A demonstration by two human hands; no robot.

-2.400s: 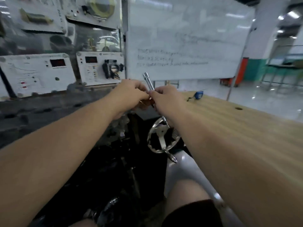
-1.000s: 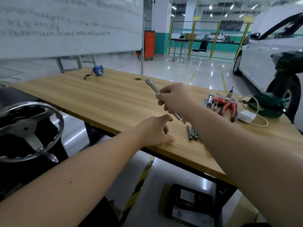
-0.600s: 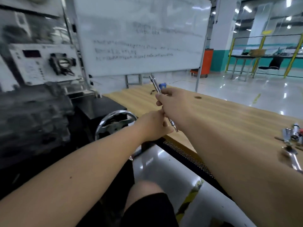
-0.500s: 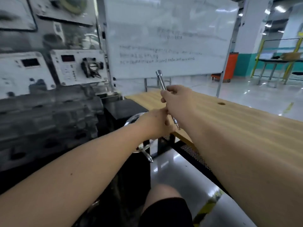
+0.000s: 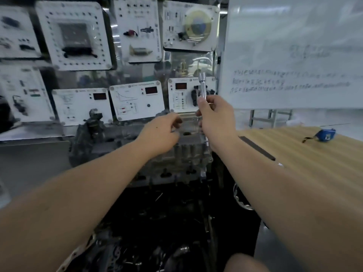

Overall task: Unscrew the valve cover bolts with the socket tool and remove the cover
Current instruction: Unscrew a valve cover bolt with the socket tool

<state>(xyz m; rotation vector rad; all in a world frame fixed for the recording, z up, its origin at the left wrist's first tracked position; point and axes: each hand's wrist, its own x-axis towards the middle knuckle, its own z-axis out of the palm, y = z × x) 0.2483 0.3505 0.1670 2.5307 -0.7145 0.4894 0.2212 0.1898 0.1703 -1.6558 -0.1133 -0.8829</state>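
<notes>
My right hand (image 5: pixel 216 118) is shut on the silver socket tool (image 5: pixel 202 85), which stands nearly upright with its socket end pointing up; its lower tip shows below my palm, above the right end of the grey engine top (image 5: pixel 186 152). My left hand (image 5: pixel 163 132) hovers just left of it over the engine, fingers loosely curled, and whether it holds anything small is hidden. The engine's grey valve cover area lies under both hands, blurred; bolts on it cannot be made out.
White instrument panels (image 5: pixel 137 101) with red displays stand behind the engine. A whiteboard (image 5: pixel 294 55) is at the right. The wooden table (image 5: pixel 314 163) carries a blue tape measure (image 5: pixel 326 135). A chrome handwheel (image 5: pixel 241 199) sits below the table's edge. My knee (image 5: pixel 245 264) shows at the bottom.
My view has swung left from the wooden table back to the engine. My right hand has carried the socket tool over the engine top, and my left hand has moved alongside it.
</notes>
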